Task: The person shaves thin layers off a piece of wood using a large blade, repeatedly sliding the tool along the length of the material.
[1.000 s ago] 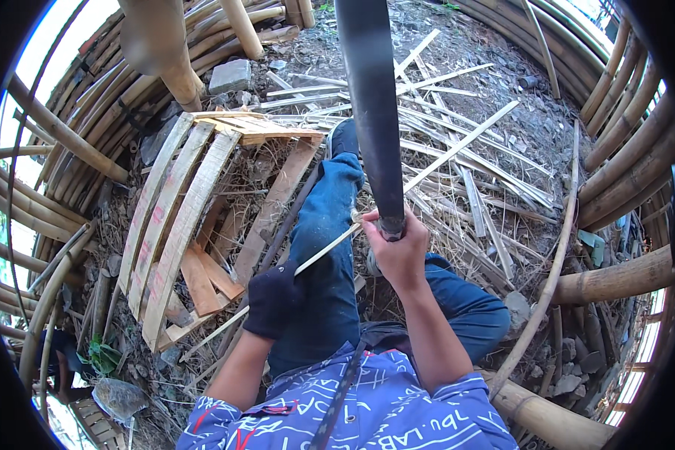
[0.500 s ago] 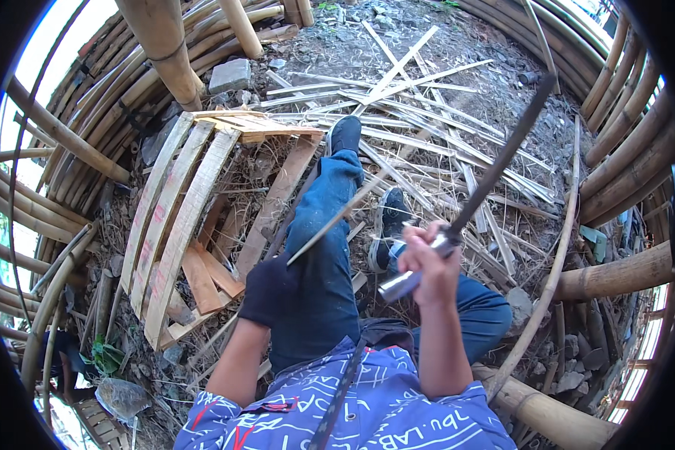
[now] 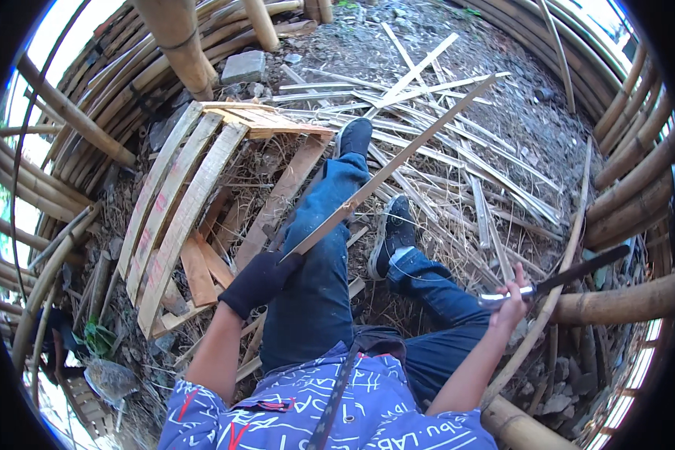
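My left hand (image 3: 259, 285), in a dark glove, is closed around the lower end of a long flat bamboo strip (image 3: 388, 169). The strip slants across my bent leg (image 3: 319, 225) toward the upper right, its broad face showing. Out to the right, bare and apart from the strip, my right hand (image 3: 509, 306) grips a machete (image 3: 583, 270) by its shiny silver handle. Its dark blade points right and slightly up, passing above a thick bamboo pole.
Many thin split strips (image 3: 427, 127) lie crisscrossed on the stony ground ahead. A slatted wooden crate (image 3: 191, 202) stands left of my leg. Bamboo poles (image 3: 615, 300) ring both sides, and a grey block (image 3: 244, 67) sits at the far left.
My right hand has swung right with the machete, whose blade has tipped from steep to nearly level. The strip in my left hand has turned from its narrow edge to its broad face.
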### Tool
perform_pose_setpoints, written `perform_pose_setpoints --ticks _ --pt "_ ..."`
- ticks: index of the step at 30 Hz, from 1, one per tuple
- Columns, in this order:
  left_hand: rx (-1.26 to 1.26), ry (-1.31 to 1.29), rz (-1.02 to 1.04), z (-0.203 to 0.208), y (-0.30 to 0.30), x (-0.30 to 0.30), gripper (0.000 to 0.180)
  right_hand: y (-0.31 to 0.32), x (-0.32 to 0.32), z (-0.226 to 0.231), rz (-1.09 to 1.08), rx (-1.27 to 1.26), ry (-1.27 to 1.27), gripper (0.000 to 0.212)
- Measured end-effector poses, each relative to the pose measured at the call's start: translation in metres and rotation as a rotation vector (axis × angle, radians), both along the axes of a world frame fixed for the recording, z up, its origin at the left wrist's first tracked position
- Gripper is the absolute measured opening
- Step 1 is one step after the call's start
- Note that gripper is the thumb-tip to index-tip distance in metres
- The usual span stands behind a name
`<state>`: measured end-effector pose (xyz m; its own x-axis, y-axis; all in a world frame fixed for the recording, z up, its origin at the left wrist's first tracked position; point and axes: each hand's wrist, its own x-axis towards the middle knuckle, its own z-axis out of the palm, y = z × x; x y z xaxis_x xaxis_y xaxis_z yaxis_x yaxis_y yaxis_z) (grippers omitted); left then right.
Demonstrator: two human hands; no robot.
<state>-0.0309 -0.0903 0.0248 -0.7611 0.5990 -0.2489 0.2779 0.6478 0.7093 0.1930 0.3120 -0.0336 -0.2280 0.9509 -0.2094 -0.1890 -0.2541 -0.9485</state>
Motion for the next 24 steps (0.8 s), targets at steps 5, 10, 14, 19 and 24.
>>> perform_pose_setpoints --ticks 5,10,14,19,24 --pt "0.273 -0.114 -0.208 0.008 -0.003 -0.013 0.027 -0.003 0.020 -0.007 0.052 0.162 -0.311 0.019" --pt "0.046 -0.484 0.346 0.020 0.000 0.000 0.031 -0.017 0.018 -0.031 0.133 0.260 -0.480 0.010" --pt "0.063 -0.333 0.335 0.014 -0.012 0.004 0.032 -0.012 0.027 -0.065 0.290 0.197 -0.488 0.013" --pt "-0.015 0.248 0.251 -0.006 -0.029 0.014 0.025 -0.005 0.047 -0.094 0.310 0.086 -0.519 0.020" --pt "-0.073 0.270 0.135 -0.008 -0.013 0.013 0.023 0.006 0.045 -0.112 0.302 -0.052 -0.530 0.018"
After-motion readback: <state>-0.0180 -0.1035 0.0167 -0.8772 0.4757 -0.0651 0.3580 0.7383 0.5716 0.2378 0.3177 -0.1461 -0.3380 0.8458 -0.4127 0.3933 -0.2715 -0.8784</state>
